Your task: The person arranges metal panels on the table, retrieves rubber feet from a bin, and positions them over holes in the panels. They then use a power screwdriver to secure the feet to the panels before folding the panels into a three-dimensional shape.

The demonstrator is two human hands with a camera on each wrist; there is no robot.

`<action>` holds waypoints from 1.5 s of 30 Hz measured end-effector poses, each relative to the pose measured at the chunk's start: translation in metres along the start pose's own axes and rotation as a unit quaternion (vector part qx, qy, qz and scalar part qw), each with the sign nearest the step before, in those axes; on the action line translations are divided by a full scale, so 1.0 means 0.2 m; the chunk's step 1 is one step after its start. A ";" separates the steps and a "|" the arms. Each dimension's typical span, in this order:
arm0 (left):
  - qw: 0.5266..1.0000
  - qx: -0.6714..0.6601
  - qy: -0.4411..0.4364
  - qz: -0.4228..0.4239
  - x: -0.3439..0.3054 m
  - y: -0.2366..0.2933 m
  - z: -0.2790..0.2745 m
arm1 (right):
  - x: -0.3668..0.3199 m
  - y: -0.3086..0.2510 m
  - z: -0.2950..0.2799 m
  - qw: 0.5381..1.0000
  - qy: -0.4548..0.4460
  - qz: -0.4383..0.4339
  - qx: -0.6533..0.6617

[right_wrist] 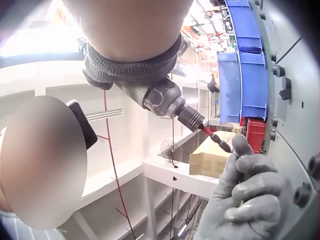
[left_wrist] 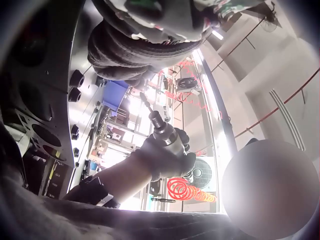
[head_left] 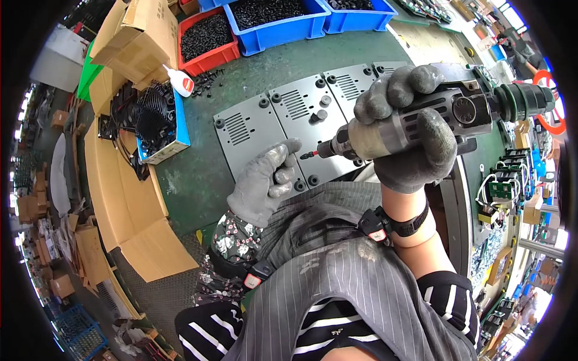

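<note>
In the head view my gloved right hand grips a power screwdriver held sideways above grey slotted metal panels. Its red-collared bit points left. Close by the bit's tip is my gloved left hand, index finger extended and the other fingers curled. The right wrist view has the left thumb and index fingertips together beside the bit; I cannot tell whether something small is between them. Black round feet sit near the panels' corners. Several small loose feet stand on one panel.
Blue bins and a red bin of small black parts line the back. A white glue bottle lies by a box of black coiled parts. An open cardboard carton stands left; circuit boards lie right.
</note>
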State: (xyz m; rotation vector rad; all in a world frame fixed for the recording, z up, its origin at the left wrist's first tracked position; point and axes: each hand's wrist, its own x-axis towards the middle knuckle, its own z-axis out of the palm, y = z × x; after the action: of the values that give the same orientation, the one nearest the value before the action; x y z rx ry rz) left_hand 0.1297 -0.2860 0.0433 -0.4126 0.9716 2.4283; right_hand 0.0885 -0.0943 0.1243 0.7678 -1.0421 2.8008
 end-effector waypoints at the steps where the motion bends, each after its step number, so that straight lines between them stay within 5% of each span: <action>1: 0.999 -0.035 -0.020 -0.016 0.00 0.00 0.00 | 0.00 0.00 0.00 1.000 0.003 0.003 0.015; 11: 0.984 -0.112 -0.126 -0.054 -0.01 -0.02 0.00 | -0.01 0.03 0.04 0.998 0.041 -0.021 -0.033; 21: 0.979 -0.158 -0.113 -0.068 0.04 -0.10 0.07 | -0.03 -0.04 -0.06 0.997 -0.047 -0.050 -0.027; 24: 0.984 -0.073 -0.147 -0.072 0.01 -0.04 0.13 | -0.03 -0.07 -0.09 0.999 0.029 -0.036 0.021; 25: 0.988 0.124 -0.077 -0.059 -0.01 0.02 0.19 | -0.03 -0.08 -0.12 0.997 0.050 -0.044 0.037; 26: 0.948 0.314 -0.004 -0.043 -0.01 0.05 0.23 | -0.02 -0.09 -0.13 0.994 0.093 -0.052 0.039; 27: 0.948 0.314 -0.003 -0.042 0.02 0.06 0.21 | -0.03 -0.11 -0.20 0.994 0.085 -0.052 0.054; 28: 0.866 0.492 0.027 0.087 0.09 0.07 0.18 | -0.02 -0.12 -0.22 0.993 0.074 -0.052 0.069; 29: 0.735 0.643 0.057 0.209 0.15 0.07 0.15 | -0.03 -0.13 -0.21 0.988 0.138 -0.066 0.035; 30: 0.734 0.643 0.059 0.209 0.20 0.08 0.13 | -0.03 -0.13 -0.21 0.988 0.137 -0.065 0.037; 32: 0.490 0.798 0.001 0.350 0.28 0.11 0.11 | -0.04 -0.14 -0.22 0.990 0.117 -0.067 0.033; 33: 0.492 0.826 0.021 0.273 0.26 0.12 0.18 | -0.04 -0.14 -0.21 0.990 0.122 -0.065 0.008; 38: 0.491 0.822 0.042 0.286 0.33 0.12 0.13 | -0.05 -0.12 -0.19 0.991 0.115 -0.060 0.016; 40: 0.602 0.747 0.070 0.274 0.24 0.16 0.14 | -0.05 -0.11 -0.19 0.991 0.120 -0.054 0.018; 41: 0.657 0.726 0.070 0.190 0.17 0.19 0.16 | -0.05 -0.10 -0.20 0.993 0.101 -0.047 0.032; 43: 0.677 0.727 -0.006 0.117 0.04 0.23 0.01 | -0.05 -0.09 -0.21 0.995 0.076 -0.031 0.053; 45: 0.665 0.746 0.024 0.006 -0.11 0.26 -0.03 | -0.04 -0.07 -0.20 0.995 0.066 -0.015 0.074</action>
State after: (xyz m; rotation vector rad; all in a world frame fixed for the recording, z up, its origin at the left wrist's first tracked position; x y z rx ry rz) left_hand 0.1193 -0.3298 0.0783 0.1701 2.4559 0.8764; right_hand 0.0805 -0.0576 0.1023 0.5940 -0.8048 2.8827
